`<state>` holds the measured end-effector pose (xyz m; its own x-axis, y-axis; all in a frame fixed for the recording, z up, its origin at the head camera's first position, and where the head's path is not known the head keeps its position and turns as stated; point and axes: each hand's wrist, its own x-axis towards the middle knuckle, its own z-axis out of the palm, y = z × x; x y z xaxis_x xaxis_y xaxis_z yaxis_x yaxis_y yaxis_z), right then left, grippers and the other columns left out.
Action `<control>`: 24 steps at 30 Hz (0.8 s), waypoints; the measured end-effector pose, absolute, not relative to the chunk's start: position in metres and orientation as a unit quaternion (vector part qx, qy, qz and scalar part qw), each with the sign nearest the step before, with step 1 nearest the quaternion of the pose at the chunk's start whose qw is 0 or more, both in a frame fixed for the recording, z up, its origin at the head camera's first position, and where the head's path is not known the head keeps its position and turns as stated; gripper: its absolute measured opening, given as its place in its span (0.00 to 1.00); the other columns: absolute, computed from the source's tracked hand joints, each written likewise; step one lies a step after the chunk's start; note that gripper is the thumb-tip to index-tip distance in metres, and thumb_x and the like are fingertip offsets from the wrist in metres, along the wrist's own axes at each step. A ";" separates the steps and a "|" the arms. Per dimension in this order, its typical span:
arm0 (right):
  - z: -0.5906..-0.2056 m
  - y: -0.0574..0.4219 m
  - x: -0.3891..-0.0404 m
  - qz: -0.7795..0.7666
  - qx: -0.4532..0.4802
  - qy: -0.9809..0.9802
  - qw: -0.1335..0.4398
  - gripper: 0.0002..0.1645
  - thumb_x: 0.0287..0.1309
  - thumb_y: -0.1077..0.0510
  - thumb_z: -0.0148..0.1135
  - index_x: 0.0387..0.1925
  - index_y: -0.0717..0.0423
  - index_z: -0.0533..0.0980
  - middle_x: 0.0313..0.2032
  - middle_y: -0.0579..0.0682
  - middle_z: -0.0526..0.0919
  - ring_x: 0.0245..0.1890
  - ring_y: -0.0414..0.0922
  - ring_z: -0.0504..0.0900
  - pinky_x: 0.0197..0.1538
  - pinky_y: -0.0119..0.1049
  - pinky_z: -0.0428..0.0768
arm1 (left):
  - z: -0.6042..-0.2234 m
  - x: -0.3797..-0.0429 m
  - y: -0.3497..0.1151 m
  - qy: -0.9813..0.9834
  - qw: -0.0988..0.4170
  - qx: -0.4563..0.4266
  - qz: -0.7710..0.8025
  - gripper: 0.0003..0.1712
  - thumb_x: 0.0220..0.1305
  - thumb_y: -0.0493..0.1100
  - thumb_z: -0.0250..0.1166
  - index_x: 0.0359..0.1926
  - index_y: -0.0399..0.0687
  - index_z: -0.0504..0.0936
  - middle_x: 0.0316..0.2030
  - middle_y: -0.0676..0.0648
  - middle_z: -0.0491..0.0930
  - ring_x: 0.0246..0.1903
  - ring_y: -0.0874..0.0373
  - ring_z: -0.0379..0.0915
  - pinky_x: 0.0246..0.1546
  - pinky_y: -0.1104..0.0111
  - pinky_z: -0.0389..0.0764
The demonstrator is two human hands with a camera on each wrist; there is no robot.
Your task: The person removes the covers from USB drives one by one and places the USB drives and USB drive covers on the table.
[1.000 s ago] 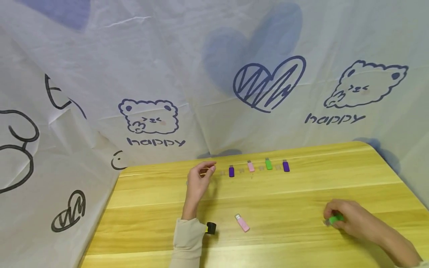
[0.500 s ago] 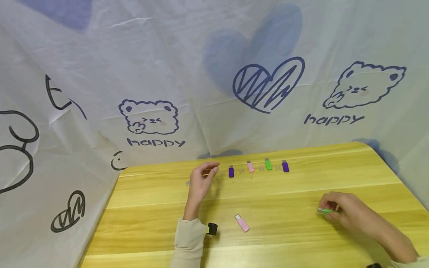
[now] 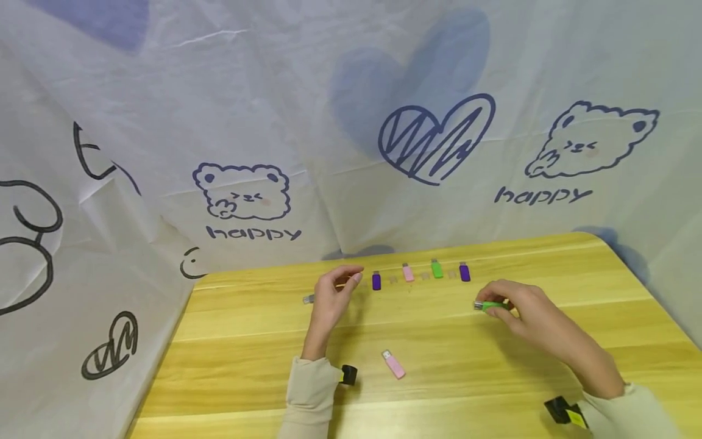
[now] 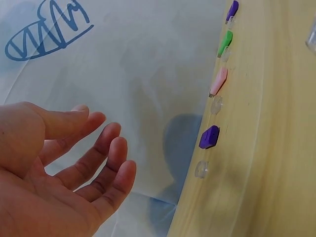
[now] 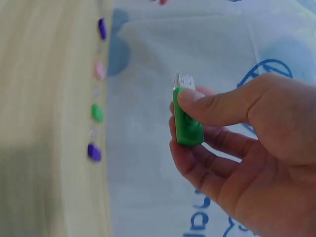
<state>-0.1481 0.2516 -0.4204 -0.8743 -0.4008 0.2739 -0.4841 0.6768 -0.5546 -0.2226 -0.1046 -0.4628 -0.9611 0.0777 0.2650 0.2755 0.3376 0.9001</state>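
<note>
My right hand point(image 3: 526, 311) pinches a green USB stick point(image 5: 188, 121) between thumb and fingers, its metal plug bare. It is held above the table, to the right of a row of USB sticks. My left hand point(image 3: 331, 302) hovers near the row's left end, fingers loosely bent, and the left wrist view shows nothing in it. The row has a purple stick point(image 3: 376, 281), a pink stick point(image 3: 407, 272), a green stick point(image 3: 436, 269) and another purple stick point(image 3: 465, 272). Small clear caps point(image 4: 217, 104) lie between them. A loose pink USB stick point(image 3: 393, 364) lies nearer the front.
A grey piece point(image 3: 309, 299), partly hidden by the left hand, lies on the wooden table point(image 3: 236, 360). A white cloth point(image 3: 247, 110) with drawings hangs behind the table's back edge. A clear object point(image 4: 311, 40) shows at the left wrist view's right border.
My right hand has carried the green USB stick left and toward the back, closer to the row. My left hand has shifted slightly right, showing more of the grey piece.
</note>
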 end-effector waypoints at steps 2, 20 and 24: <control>-0.417 0.242 -0.154 0.327 0.240 -0.911 0.074 0.14 0.58 0.72 0.71 0.41 0.52 0.84 0.38 0.43 0.87 0.36 0.41 0.83 0.36 0.34 0.85 | -0.462 -0.223 -0.104 -0.809 0.087 -0.114 -0.570 0.10 0.72 0.37 0.66 0.49 0.37 0.88 0.46 0.40 0.87 0.46 0.45 0.83 0.48 0.51 0.85; -0.403 0.182 -0.187 0.426 0.140 -0.888 0.104 0.11 0.60 0.71 0.69 0.44 0.61 0.86 0.43 0.57 0.88 0.37 0.49 0.83 0.41 0.42 0.86 | -0.460 -0.220 -0.092 -0.806 0.075 -0.129 -0.573 0.11 0.71 0.33 0.65 0.50 0.33 0.86 0.48 0.35 0.86 0.47 0.39 0.83 0.50 0.48 0.84; -0.412 0.173 -0.187 0.459 0.132 -0.871 0.118 0.10 0.61 0.69 0.70 0.44 0.59 0.86 0.42 0.55 0.89 0.39 0.50 0.85 0.41 0.39 0.86 | -0.459 -0.218 -0.091 -0.802 0.074 -0.145 -0.575 0.10 0.72 0.37 0.66 0.50 0.38 0.88 0.47 0.40 0.87 0.46 0.44 0.84 0.48 0.57 0.86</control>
<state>-0.1874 0.1734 -0.4117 -0.9370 -0.1218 0.3273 -0.3388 0.5444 -0.7674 -0.2178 -0.0911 -0.4589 -0.9473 0.1473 0.2844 0.3167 0.2980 0.9005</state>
